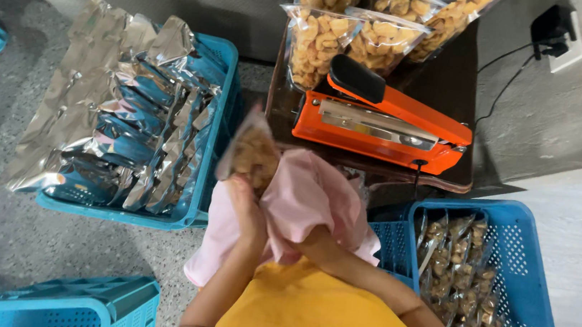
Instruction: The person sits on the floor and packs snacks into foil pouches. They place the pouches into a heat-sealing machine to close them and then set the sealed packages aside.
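Note:
My left hand (247, 206) holds a clear bag of brown snack pieces (254, 154), blurred, just above my lap. A pink cloth (306, 194) drapes over my right hand, so only my right forearm (345, 263) shows; the cloth presses against the bag's side. Ahead of both hands, an orange heat sealer (382, 119) with a black handle sits on a dark wooden table (451, 79). Several filled clear snack bags (363, 27) stand behind the sealer.
A blue crate (226, 56) at left holds several silver foil pouches (130, 118). A blue crate (531, 282) at right holds several small snack packs. Another blue crate (67, 302) sits at bottom left. A wall socket with a plug (556, 36) is at top right.

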